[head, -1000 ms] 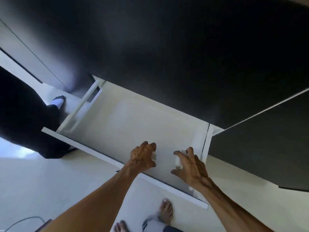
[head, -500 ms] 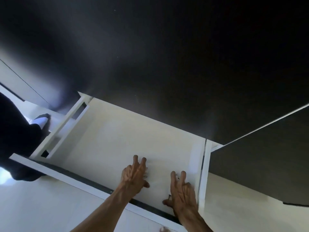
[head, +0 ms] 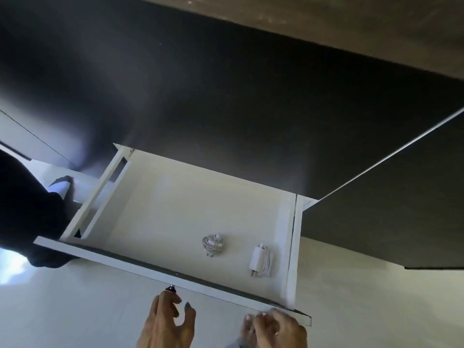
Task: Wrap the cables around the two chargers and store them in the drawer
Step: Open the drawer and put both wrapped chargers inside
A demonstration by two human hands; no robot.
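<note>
Two chargers counted, both lying on the floor of the white drawer (head: 140, 223) toward its right side: one charger (head: 213, 244) bundled in a loose round coil, the other charger (head: 259, 259) flat and oblong with cable looped along its side, set just beside the right wall. Well apart from each other, touching neither wall nor front. One drawer, pulled fully out under the dark tabletop (head: 226, 109). Two hands, both outside the drawer and below its front panel. Left hand (head: 167, 322) empty, fingers loosely spread, fingertips near the small dark knob (head: 171, 288) on the drawer front. Right hand (head: 275, 329) empty too, fingers curled down close to the right end of the front panel, whether touching it could not be told. One dark-clad figure (head: 27, 209) seen at the left edge, standing close against the drawer's left rail. Storing judged done, with only the closing left. Risks from here: a push from one end alone could have skewed the drawer on its runners and jammed it; a hard shove could have slid the bundles about and loosened the rounder coil, which looked less tightly wound; fingers left curled over the front edge could have been pinched against the desk; the bystander's leg near the left rail could have been bumped.
</note>
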